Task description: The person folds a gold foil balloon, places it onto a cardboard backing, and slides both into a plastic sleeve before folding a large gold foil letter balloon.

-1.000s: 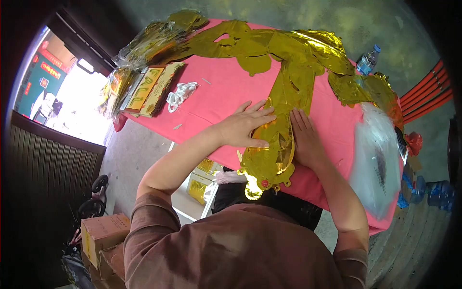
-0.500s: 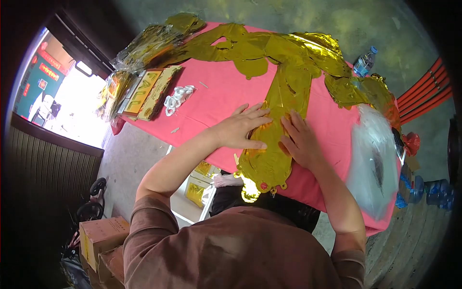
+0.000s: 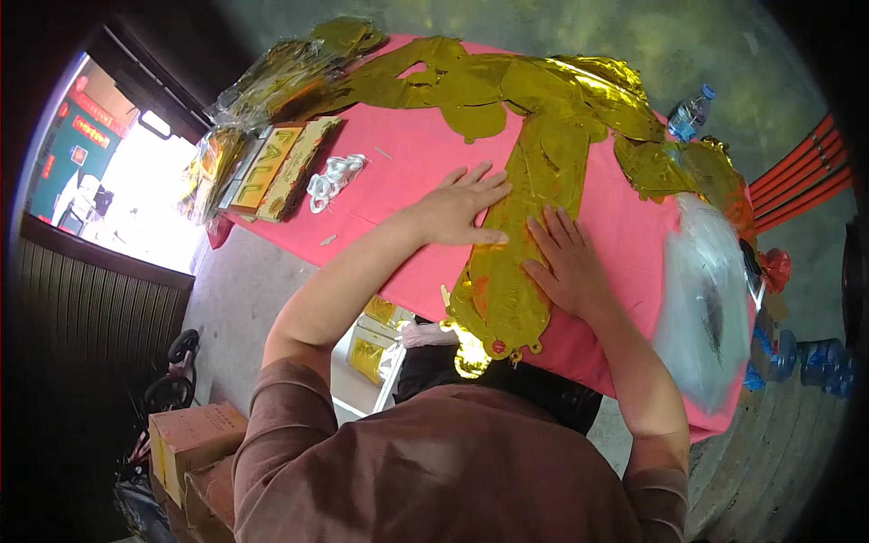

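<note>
A long piece of gold foil (image 3: 520,262) lies flat on the pink cloth (image 3: 425,145), its near end at the table edge by my body. My left hand (image 3: 460,210) rests on the cloth with fingers spread, its fingertips and thumb on the foil's left edge. On the right side my right hand (image 3: 568,264) lies flat, fingers stretched out, its fingertips and thumb touching the foil. More gold foil pieces (image 3: 471,86) spread across the far side of the table and overlap the long piece's far end.
White string (image 3: 335,183) and printed cards (image 3: 276,172) lie at the left, beside plastic-wrapped foil packs (image 3: 281,81). A water bottle (image 3: 691,116) stands at the far right. Clear plastic bags (image 3: 704,308) cover the right end. Cardboard boxes (image 3: 195,439) sit on the floor at lower left.
My left hand has slid a little up along the foil, away from my body. My right hand has barely moved. An orange reflection now shows near the foil's near end.
</note>
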`<state>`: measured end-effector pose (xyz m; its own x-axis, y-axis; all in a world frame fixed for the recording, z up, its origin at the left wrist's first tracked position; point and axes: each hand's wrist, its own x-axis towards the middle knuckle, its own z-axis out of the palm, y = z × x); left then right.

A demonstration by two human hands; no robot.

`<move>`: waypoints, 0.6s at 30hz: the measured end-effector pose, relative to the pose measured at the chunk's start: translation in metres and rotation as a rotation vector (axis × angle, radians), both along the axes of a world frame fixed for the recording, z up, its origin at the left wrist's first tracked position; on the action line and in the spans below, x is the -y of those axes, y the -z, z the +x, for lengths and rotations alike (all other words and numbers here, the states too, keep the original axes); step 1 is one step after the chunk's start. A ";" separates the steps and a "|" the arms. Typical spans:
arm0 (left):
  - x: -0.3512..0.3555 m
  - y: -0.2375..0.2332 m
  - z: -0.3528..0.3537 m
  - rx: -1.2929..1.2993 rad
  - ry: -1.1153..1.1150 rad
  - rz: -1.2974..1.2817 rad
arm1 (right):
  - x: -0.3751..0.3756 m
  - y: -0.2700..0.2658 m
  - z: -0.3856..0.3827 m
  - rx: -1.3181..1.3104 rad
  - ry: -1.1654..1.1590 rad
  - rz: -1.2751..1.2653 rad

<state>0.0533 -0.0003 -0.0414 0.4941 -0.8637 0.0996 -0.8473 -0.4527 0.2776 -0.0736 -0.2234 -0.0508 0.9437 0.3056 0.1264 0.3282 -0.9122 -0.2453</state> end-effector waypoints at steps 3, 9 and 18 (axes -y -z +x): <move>-0.005 -0.001 0.008 -0.008 -0.041 -0.238 | 0.000 0.000 0.001 -0.006 0.006 -0.018; -0.024 -0.023 -0.016 -0.173 -0.110 -0.342 | 0.001 0.002 0.001 0.024 -0.003 -0.003; -0.033 -0.016 -0.047 -0.136 0.094 -0.286 | 0.000 0.003 0.000 0.043 -0.004 -0.013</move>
